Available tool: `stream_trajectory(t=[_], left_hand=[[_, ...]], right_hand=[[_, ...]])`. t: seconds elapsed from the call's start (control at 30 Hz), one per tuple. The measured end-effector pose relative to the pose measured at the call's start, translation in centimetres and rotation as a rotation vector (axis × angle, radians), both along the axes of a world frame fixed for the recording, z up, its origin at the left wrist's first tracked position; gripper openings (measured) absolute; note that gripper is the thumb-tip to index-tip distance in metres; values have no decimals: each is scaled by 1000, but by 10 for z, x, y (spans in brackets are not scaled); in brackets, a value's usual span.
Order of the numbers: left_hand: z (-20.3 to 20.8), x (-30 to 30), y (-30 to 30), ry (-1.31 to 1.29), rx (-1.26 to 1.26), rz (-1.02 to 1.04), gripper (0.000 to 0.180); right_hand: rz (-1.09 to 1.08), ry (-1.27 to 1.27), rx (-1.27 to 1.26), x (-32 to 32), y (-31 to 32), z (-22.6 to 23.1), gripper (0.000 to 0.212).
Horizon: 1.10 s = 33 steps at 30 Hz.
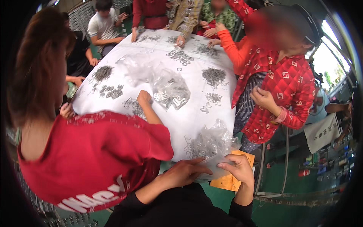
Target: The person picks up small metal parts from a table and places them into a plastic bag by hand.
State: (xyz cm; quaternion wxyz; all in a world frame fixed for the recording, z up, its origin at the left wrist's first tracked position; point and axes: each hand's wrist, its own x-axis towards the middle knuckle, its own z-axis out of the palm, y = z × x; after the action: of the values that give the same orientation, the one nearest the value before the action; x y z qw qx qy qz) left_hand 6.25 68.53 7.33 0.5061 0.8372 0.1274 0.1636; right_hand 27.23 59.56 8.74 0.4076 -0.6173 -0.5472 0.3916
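Note:
At the table's near edge a clear plastic bag [216,165] is stretched between my two hands. My left hand [182,173] comes from the left, its fingers closed on the bag's near side. My right hand [241,170] grips the other side, thumb on top of the film. Crumpled clear plastic [217,137] rises just beyond, with small grey metal pieces [204,148] in or under it. I cannot tell whether this is the same bag. Thin wire-like metal bits lie beside it on the white tabletop [174,130].
Close on my left, a person in a red shirt [94,151] reaches over the table. On the right stands a person in a red patterned shirt [287,90]. Several others work around the far side. Metal-part piles [214,77] and another plastic bag [170,89] lie mid-table. A yellow-orange board [227,182] is under my right hand.

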Motion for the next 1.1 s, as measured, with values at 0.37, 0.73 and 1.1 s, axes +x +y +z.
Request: stream_trajectory(t=[0.37, 0.73, 1.1], left_hand=[[-15, 8, 31, -37, -33, 147, 35], [-18, 20, 51, -194, 40, 455, 24], [-40, 22, 70, -160, 38, 352, 29]], right_hand=[[-88, -25, -21, 36, 32, 17, 12], [-200, 157, 366, 86, 51, 54, 10], [-154, 229, 577, 71, 69, 60, 9]])
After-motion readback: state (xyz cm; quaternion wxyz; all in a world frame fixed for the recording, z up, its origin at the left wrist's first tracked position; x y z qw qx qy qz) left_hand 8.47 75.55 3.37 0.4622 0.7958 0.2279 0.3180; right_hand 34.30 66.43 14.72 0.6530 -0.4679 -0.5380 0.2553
